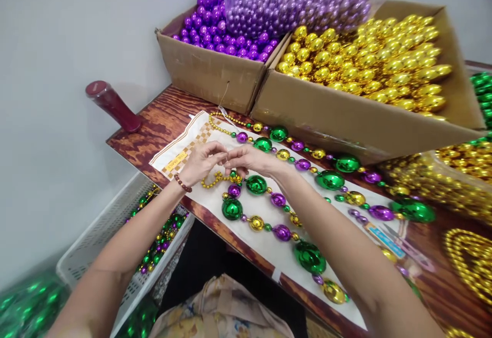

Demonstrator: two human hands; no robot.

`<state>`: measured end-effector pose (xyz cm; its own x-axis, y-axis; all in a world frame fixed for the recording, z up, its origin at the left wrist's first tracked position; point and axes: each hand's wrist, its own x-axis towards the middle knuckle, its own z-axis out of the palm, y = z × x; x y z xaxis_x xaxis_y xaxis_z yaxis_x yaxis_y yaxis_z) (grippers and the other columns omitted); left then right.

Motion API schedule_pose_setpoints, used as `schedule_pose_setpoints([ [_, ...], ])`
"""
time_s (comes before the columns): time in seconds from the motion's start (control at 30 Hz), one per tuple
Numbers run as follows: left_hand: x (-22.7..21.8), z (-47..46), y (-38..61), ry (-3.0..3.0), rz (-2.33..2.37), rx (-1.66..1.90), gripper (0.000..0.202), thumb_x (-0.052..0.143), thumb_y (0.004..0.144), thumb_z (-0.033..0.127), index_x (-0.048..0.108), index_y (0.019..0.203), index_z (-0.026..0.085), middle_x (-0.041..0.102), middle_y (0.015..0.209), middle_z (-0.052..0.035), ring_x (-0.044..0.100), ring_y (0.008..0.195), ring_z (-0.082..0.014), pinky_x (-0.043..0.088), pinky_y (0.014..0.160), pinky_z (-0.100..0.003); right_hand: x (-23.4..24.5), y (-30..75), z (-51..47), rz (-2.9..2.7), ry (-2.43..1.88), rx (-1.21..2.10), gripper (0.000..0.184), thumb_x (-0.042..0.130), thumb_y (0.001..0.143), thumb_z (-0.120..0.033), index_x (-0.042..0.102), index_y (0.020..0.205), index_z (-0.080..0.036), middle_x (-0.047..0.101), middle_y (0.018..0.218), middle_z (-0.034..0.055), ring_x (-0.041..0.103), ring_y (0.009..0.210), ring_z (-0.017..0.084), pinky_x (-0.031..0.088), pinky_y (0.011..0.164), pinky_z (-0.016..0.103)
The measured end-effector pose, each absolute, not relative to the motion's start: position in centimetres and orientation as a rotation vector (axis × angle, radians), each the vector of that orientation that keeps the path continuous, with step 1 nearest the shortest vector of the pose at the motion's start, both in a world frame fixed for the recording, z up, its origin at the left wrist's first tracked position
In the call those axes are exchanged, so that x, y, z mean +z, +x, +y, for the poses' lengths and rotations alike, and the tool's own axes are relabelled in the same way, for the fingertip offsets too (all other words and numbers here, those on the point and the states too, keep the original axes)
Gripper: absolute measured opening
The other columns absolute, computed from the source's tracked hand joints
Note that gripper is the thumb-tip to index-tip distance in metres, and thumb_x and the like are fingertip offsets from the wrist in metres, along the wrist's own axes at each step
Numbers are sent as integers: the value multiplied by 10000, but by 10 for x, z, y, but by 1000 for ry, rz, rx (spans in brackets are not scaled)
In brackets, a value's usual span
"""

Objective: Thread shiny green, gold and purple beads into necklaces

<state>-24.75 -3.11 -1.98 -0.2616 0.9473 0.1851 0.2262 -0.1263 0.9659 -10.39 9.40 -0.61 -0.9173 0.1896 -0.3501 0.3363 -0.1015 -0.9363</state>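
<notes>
My left hand (203, 162), with a brown bead bracelet (182, 183) at the wrist, has thumb and fingers pinched together. My right hand (246, 160) meets it, its fingers also closed; what lies between the fingertips is too fine to make out. Just below the hands a bead strand (255, 184) in green, purple and gold loops over the white cloth (246, 235). Its small gold beads (211, 181) curl beneath the left fingers. Further back another bead strand (277, 133) runs along the cloth, with a small gold chain (230, 119) at its left end.
Cardboard boxes of purple beads (238, 46) and gold beads (346, 66) stand behind, a clear bin (300, 7) on top. A dark red bottle (115, 107) is at the table's left corner. Thread snips (411, 251) lie right. A white basket (92, 246) sits below left.
</notes>
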Motion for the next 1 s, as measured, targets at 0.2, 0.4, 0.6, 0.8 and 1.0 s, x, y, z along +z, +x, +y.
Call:
schedule_pose_setpoints([
  [0.2,-28,-26,-243,1325,1522,1560,150,717,825,318,701,806,170,681,720,-9,608,643,-117,475,620,-237,-16,-109,89,2073,776,-2247,78,692,760,-219,731,779,-153,689,599,-14,459,352,50,343,359,177],
  [0.4,-31,-20,-239,965,1364,1738,242,810,740,360,678,782,163,658,724,12,610,603,-95,483,625,-236,-15,-98,88,2452,972,-2257,100,665,796,-267,632,771,-176,632,576,-27,586,454,95,388,430,177],
  [0.6,-28,-19,-224,646,1070,1820,250,772,800,333,571,818,187,758,919,-34,702,912,-141,487,886,-282,-9,-81,92,2577,964,-2231,82,554,843,-268,519,796,-211,613,640,-25,585,511,124,468,517,241],
  [0.8,-13,-12,-216,381,857,1853,205,690,865,226,487,845,210,719,749,12,724,868,-156,491,963,-337,1,-54,89,2933,945,-1722,124,486,895,-283,536,804,-215,565,609,-26,551,583,148,413,596,263],
  [1.0,-9,-11,-229,357,899,1853,243,667,880,171,448,781,206,361,512,130,403,446,-35,545,843,-298,1,-8,91,2997,883,-1051,185,464,902,-286,551,760,-204,587,654,20,531,621,180,324,601,282],
])
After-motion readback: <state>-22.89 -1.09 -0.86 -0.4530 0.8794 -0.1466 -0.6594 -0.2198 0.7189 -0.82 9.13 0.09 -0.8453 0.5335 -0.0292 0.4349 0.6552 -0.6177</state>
